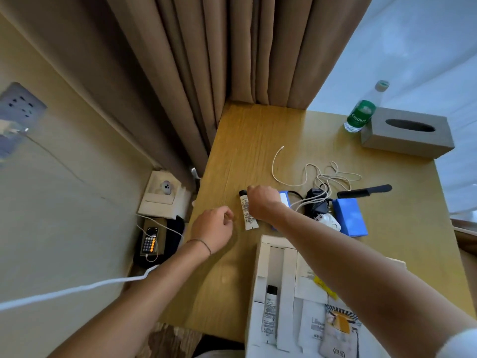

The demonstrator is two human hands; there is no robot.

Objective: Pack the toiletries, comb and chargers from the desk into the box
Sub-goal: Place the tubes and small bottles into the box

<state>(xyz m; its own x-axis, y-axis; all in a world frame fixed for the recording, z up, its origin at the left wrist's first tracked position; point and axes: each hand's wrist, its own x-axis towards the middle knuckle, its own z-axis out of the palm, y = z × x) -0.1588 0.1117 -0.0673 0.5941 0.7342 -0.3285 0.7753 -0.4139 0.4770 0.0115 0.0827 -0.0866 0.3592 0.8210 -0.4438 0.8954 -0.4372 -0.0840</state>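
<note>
Head view: right hand (pixel 260 201) hangs over the upper end of a white tube (pixel 247 214) lying on the worktop (pixel 245 140); fingers curled downward, whether they grip the tube cannot be told. Left hand (pixel 214 228) loosely curled just left of the tube, holding nothing. Box (pixel 260 270) at near edge, one tube (pixel 269 313) and sachets inside. Chargers with tangled cables (pixel 320 200), comb (pixel 364 191) and blue carton (pixel 349 217) lie right of the hands.
</note>
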